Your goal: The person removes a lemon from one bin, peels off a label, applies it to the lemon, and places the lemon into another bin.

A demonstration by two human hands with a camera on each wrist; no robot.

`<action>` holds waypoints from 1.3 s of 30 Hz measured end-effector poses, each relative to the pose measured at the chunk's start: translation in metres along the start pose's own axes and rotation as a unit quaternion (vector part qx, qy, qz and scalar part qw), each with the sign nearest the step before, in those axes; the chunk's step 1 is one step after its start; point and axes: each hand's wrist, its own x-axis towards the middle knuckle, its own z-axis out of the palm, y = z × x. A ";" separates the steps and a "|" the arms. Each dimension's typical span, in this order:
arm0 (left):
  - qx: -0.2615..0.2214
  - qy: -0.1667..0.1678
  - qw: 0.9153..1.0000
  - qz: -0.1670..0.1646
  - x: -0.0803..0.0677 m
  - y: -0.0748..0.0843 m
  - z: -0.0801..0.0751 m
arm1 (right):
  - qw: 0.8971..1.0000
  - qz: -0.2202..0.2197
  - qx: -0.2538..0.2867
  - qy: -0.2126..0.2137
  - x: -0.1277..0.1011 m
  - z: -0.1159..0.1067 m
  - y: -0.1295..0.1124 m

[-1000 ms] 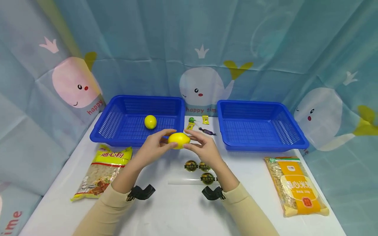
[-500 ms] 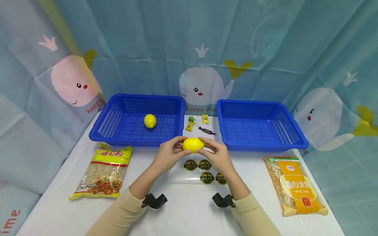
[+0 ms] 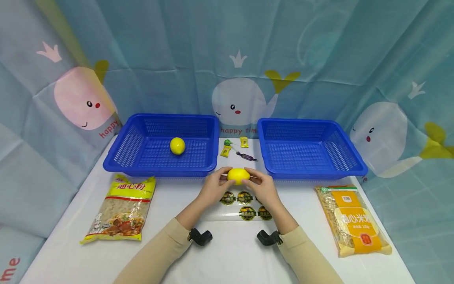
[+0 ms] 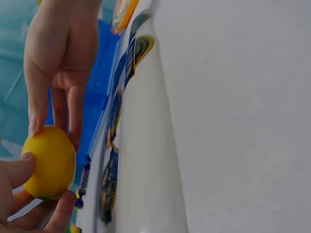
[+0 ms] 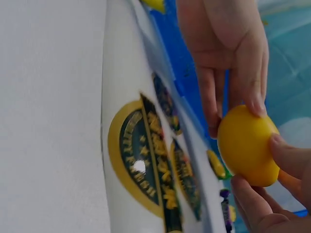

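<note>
A yellow lemon (image 3: 238, 176) hangs just above the table in front of the gap between two blue baskets. My left hand (image 3: 217, 184) pinches its left end and my right hand (image 3: 263, 187) pinches its right end, with fingertips curled round it. In the left wrist view the lemon (image 4: 48, 162) sits between my left fingers (image 4: 19, 170) and the right hand (image 4: 53, 63). The right wrist view shows the same lemon (image 5: 245, 145) over a clear sticker sheet (image 5: 141, 160). A second lemon (image 3: 177, 145) lies in the left basket (image 3: 120, 152).
The right basket (image 3: 312, 169) holds nothing. A sticker sheet (image 3: 244, 205) with round labels lies under my hands. Small wrapped candies (image 3: 234, 148) sit between the baskets. A pasta bag (image 3: 120, 209) lies front left and another bag (image 3: 354, 221) front right. Printed curtains surround the table.
Both hands carried the lemon to the right and lower, from in front of the left basket's corner to above the sticker sheet. More round labels are uncovered.
</note>
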 end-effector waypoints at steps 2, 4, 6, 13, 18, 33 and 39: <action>-0.018 0.000 1.000 -0.016 0.007 -0.007 0.003 | 1.000 0.007 0.002 0.007 0.006 0.002 0.005; -0.028 0.002 0.999 -0.030 0.013 -0.013 0.006 | 1.000 0.013 0.003 0.013 0.012 0.003 0.008; -0.031 0.007 0.998 -0.045 0.019 -0.018 0.009 | 1.000 0.020 0.000 0.019 0.018 0.004 0.010; -0.029 0.013 0.996 -0.079 0.029 -0.020 0.012 | 0.997 0.061 -0.034 0.031 0.031 0.005 0.014; -0.016 0.009 0.997 -0.080 0.031 -0.018 0.012 | 0.995 0.078 -0.056 0.026 0.033 0.003 0.015; 0.006 0.030 0.995 -0.099 0.027 -0.014 0.010 | 0.997 0.073 -0.005 0.016 0.033 0.001 0.014; 0.015 0.037 0.995 -0.094 0.026 -0.015 0.011 | 0.998 0.066 -0.008 0.014 0.032 0.000 0.016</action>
